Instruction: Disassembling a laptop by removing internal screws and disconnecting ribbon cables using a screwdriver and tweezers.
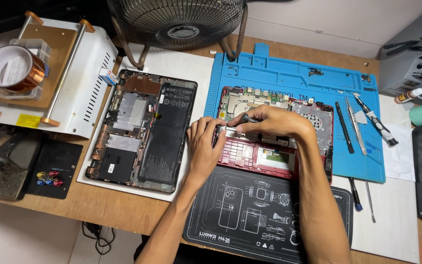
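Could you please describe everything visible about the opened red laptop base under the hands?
The opened red laptop base lies flat on the blue silicone repair mat, its green circuit board, metal shielding and red inner frame showing. The left hand rests on its left edge; the right hand holds a slim dark screwdriver over it.

Fan [177, 22] at top, black opened laptop [142, 129] on left, amber tape roll [13, 68], blue mat [294, 73], black mat [250, 215] on desk [108, 205]
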